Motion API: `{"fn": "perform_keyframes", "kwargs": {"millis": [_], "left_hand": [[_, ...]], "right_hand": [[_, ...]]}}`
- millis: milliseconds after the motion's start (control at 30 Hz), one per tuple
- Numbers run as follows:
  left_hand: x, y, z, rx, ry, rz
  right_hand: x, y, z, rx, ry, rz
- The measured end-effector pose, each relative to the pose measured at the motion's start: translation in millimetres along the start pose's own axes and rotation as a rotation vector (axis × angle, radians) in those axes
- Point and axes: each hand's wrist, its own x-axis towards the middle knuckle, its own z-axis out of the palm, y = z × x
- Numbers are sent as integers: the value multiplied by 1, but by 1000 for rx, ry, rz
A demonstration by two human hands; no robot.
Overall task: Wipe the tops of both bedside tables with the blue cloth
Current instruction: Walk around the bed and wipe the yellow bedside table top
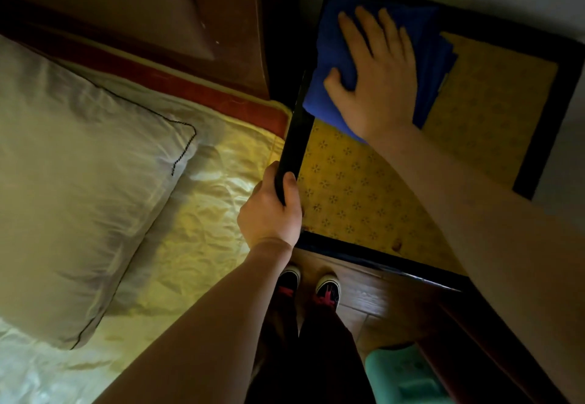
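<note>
A bedside table (354, 188) with a yellow flower-patterned top and a dark frame stands right of the bed. A folded blue cloth (329, 52) lies on its far left corner. My right hand (376, 71) rests flat on the cloth, fingers spread, pressing it against the tabletop. My left hand (272, 210) grips a flat black object (296, 141) held on edge along the table's left side; I cannot tell what it is. No second bedside table is in view.
The bed, with a white pillow (72, 182) and a pale yellow sheet (202, 232), lies on the left against a brown headboard (177, 11). My shoes (310, 283) stand on a wooden floor. A teal plastic item (402, 375) sits at the lower right.
</note>
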Motion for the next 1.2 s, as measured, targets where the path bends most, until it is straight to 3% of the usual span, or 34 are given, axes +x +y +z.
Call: {"fn": "perform_keyframes", "kwargs": {"millis": [333, 600, 700, 900, 1200], "left_hand": [[-2, -2, 0, -9, -9, 0], [1, -4, -5, -72, -29, -4], [3, -7, -2, -79, -45, 9], [4, -8, 1, -62, -29, 31], [3, -8, -1, -71, -28, 39]], "right_hand": [[33, 6, -9, 7, -84, -126], [-176, -10, -12, 74, -180, -337], [-202, -9, -8, 100, -199, -349], [-174, -8, -7, 107, -183, -376], [-16, 2, -3, 23, -122, -417]]}}
